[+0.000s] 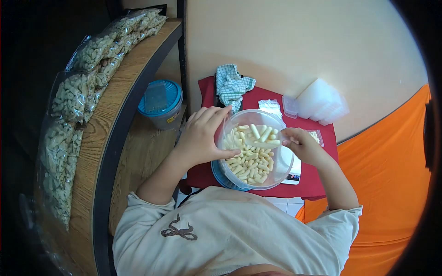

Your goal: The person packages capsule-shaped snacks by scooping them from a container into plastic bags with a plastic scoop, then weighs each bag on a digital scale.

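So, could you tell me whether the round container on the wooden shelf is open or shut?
Shut: the blue lid sits across the top of the round container.

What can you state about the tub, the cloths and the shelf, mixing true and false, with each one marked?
1. The left hand and the right hand are both at the round clear tub. True.
2. The tub is empty. False: it holds pale, finger-shaped pieces.
3. The checked cloth is plain orange. False: it is green and white.
4. The table cover is red. True.
5. The bags on the shelf are empty. False: they are filled.
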Motion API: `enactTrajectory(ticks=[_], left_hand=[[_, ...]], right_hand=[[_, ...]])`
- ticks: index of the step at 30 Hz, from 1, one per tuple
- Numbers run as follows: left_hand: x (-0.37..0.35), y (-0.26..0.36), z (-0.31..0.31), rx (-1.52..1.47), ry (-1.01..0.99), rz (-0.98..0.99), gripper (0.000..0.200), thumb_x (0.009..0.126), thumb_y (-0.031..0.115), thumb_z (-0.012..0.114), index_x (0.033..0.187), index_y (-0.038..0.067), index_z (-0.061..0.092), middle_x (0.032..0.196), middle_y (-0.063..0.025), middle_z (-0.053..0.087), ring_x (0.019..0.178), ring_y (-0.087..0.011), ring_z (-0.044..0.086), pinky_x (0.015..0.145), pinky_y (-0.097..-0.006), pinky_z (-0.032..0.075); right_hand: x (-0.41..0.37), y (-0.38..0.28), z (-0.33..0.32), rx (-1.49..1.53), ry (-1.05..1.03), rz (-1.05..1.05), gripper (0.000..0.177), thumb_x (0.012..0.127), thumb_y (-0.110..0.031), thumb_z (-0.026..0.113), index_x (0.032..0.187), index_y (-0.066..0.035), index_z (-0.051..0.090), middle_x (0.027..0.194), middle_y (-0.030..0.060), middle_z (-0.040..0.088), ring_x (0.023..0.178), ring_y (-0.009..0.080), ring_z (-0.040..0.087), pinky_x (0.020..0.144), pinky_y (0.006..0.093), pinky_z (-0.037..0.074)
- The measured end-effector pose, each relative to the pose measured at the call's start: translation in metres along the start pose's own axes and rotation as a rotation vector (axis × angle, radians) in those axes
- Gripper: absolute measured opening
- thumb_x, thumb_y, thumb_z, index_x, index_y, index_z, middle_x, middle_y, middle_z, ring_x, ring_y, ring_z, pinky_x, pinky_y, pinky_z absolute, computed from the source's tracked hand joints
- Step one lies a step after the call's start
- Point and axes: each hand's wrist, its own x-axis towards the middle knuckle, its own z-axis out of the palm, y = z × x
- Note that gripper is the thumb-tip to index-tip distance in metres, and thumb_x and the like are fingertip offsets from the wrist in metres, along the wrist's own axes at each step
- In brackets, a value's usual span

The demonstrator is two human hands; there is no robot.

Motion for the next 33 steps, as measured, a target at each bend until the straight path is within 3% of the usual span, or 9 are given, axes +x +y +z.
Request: enactTrajectory(ticks=[3,7,9,11,13,17,23,33], left_hand=[[0.014,0.011,0.002,0.063,-0.081,0.064,0.086,0.054,0.045,0.078,0.123,0.002,0.049,0.106,-0.0133,0.054,0.097,-0.0288,0.053,0.085,-0.0405,0.042],[0.031,0.029,0.017,0.058,-0.210,0.154,0.083,0.055,0.044,0.078,0.120,0.000,0.051,0.109,-0.0144,0.054,0.100,-0.0303,0.053,0.088,-0.0409,0.041],[0.038,0.035,0.025,0.035,-0.213,0.176,0.080,0.056,0.044,0.077,0.119,0.001,0.052,0.109,-0.0148,0.055,0.100,-0.0308,0.053,0.088,-0.0400,0.042],[0.044,0.038,0.032,-0.004,-0.240,0.174,0.079,0.057,0.042,0.077,0.120,0.002,0.052,0.108,-0.0157,0.055,0.100,-0.0316,0.054,0.088,-0.0401,0.043],[0.046,0.037,0.039,-0.018,-0.167,0.204,0.079,0.057,0.041,0.078,0.121,0.003,0.051,0.108,-0.0160,0.055,0.100,-0.0319,0.055,0.087,-0.0402,0.043],[0.050,0.042,0.039,-0.116,-0.038,0.185,0.082,0.057,0.039,0.079,0.124,0.004,0.049,0.107,-0.0164,0.055,0.100,-0.0324,0.055,0.087,-0.0404,0.043],[0.048,0.042,0.040,-0.139,0.038,0.210,0.083,0.055,0.038,0.080,0.124,0.004,0.048,0.105,-0.0148,0.054,0.098,-0.0307,0.055,0.086,-0.0401,0.043],[0.048,0.036,0.039,-0.126,-0.008,0.155,0.083,0.053,0.037,0.081,0.123,0.003,0.048,0.101,-0.0126,0.055,0.096,-0.0301,0.055,0.086,-0.0399,0.042]], right_hand=[[-0.010,-0.003,-0.012,0.074,0.088,0.032,0.026,0.085,-0.013,0.061,0.106,0.002,0.057,0.089,0.0168,0.062,0.081,0.0249,0.058,0.073,0.0348,0.045],[-0.007,-0.023,-0.026,0.001,0.030,-0.029,0.025,0.086,-0.014,0.060,0.108,-0.001,0.058,0.086,0.0152,0.061,0.077,0.0228,0.056,0.071,0.0340,0.044],[-0.001,-0.044,-0.037,-0.088,-0.116,0.047,0.021,0.085,-0.014,0.060,0.103,-0.003,0.061,0.082,0.0141,0.063,0.075,0.0248,0.058,0.068,0.0352,0.045],[0.004,-0.049,-0.041,-0.213,-0.067,-0.057,0.016,0.082,-0.013,0.061,0.096,-0.006,0.064,0.079,0.0125,0.064,0.076,0.0278,0.061,0.066,0.0367,0.047],[0.005,-0.076,-0.048,-0.616,-0.053,-0.075,0.017,0.079,-0.008,0.062,0.096,-0.005,0.064,0.081,0.0101,0.062,0.072,0.0287,0.060,0.065,0.0385,0.047],[0.004,-0.112,-0.059,-0.898,-0.034,-0.065,0.015,0.079,-0.017,0.062,0.092,-0.011,0.068,0.082,0.0090,0.063,0.077,0.0261,0.062,0.064,0.0376,0.049],[0.002,-0.146,-0.073,-1.045,-0.092,0.042,0.012,0.077,-0.017,0.064,0.087,-0.013,0.070,0.073,0.0063,0.065,0.071,0.0240,0.063,0.063,0.0349,0.050],[0.005,-0.139,-0.089,-0.937,-0.024,-0.033,0.009,0.075,-0.016,0.065,0.082,-0.015,0.071,0.073,0.0041,0.066,0.069,0.0222,0.063,0.063,0.0330,0.050]])
